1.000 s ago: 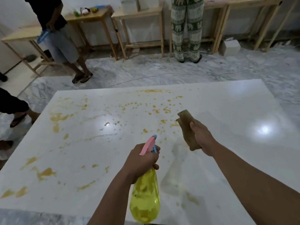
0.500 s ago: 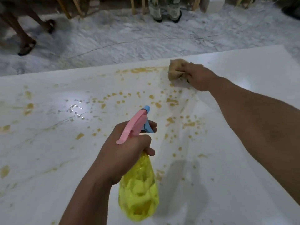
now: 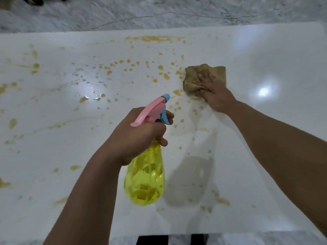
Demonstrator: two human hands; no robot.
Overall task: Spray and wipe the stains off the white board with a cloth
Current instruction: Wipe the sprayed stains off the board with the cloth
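Observation:
The white board (image 3: 265, 55) lies flat and fills most of the view, spattered with yellow-brown stains (image 3: 154, 38) across its far middle and left side. My left hand (image 3: 138, 135) grips a yellow spray bottle (image 3: 144, 179) with a pink and blue trigger head, held above the board's near middle, nozzle pointing away. My right hand (image 3: 215, 93) presses flat on a crumpled brown cloth (image 3: 196, 75) on the board, right of the densest spots. Water droplets (image 3: 92, 92) glisten left of centre.
Grey marbled floor (image 3: 159, 7) runs beyond the board's far edge, with a thin cable across it. A sandalled foot (image 3: 31, 0) shows at the top left. The board's near edge is at the bottom, with dark shapes (image 3: 152, 240) below it.
My right hand has dragged the cloth from the far edge back toward me over the stains. The view has tilted further down. The spray bottle stays held in my left hand.

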